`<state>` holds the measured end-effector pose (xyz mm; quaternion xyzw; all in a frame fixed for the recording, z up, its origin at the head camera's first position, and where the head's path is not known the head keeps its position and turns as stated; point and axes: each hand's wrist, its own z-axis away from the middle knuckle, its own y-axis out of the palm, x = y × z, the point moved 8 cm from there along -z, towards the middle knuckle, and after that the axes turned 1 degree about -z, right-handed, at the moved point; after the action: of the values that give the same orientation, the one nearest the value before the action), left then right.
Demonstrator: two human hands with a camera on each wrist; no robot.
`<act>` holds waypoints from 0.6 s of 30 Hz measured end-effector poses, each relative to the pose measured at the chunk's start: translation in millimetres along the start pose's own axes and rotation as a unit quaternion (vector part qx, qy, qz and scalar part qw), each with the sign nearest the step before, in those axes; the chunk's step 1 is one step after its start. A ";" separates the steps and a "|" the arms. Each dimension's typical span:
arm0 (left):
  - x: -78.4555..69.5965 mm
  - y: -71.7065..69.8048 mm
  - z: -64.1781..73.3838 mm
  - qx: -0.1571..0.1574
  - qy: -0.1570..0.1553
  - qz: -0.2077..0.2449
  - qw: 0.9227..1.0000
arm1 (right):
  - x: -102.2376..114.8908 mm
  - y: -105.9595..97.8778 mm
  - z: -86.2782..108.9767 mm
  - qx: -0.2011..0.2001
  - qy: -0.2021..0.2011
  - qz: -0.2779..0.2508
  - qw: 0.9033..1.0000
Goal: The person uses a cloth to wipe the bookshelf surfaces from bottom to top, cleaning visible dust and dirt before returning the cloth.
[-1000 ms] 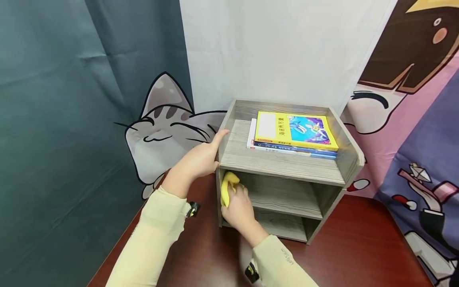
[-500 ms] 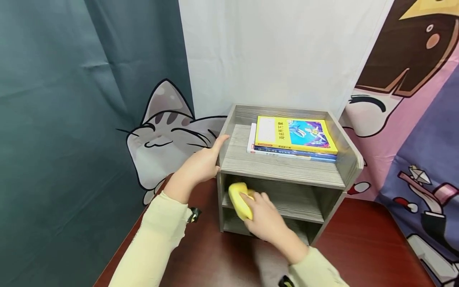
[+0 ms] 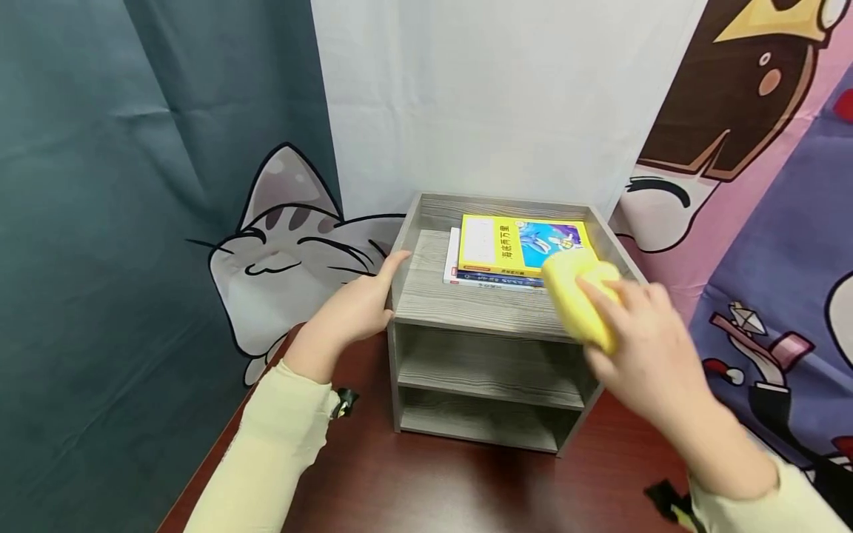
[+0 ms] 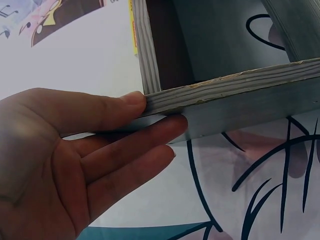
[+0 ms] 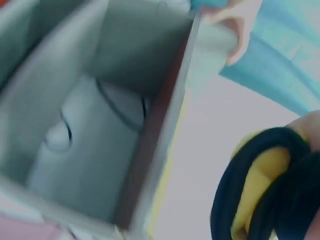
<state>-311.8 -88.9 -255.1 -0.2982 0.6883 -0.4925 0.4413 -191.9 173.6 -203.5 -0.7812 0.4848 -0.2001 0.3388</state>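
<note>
With the head view as the dial, the yellow bundle [image 3: 569, 300] sits between 3 and 4 o'clock, gripped by curled fingers of the right hand [image 3: 649, 348]. Motion blur hides what it is, but it looks like soft, folded cloth: probably light, pliable and hard to break. Its thick middle seems the place to hold; loose folds might slip. The left hand [image 3: 353, 311], at 8 o'clock, has its fingers fairly straight along the left side panel of the shelf unit [image 3: 426, 289], thumb on the edge.

At 6 o'clock spreads the glossy red-brown counter [image 3: 426, 477], bearing that grey wood-grain unit. Books [image 3: 489, 248] lie stacked on its top at 3 o'clock. Behind hang a white curtain [image 3: 506, 96] at 12 and a cartoon cat [image 3: 283, 255] at 9.
</note>
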 end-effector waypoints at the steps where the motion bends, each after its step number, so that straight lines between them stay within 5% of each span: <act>1: 0.1 0.6 -0.5 0.002 -0.001 0.001 1.000 | -5.5 -2.4 -6.6 -0.007 -0.003 0.027 1.000; 5: 0.0 4.8 -3.1 0.010 -0.001 0.001 1.000 | -22.9 7.6 -20.8 0.015 -0.015 0.123 0.992; 11: -1.4 6.8 -3.7 0.006 0.008 -0.006 1.000 | -27.8 36.4 -17.2 0.069 0.008 0.221 0.973; 15: 0.2 3.8 -0.6 -0.004 0.014 -0.012 1.000 | -22.7 51.6 -13.1 0.110 0.029 0.256 0.960; 18: 0.7 0.7 0.3 -0.011 0.021 -0.015 1.000 | -19.5 57.7 -9.1 0.120 0.035 0.254 0.959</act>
<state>-311.8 -89.3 -256.0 -0.3033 0.6984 -0.4975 0.4156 -242.4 170.7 -238.6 -0.5785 0.6511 -0.1911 0.4527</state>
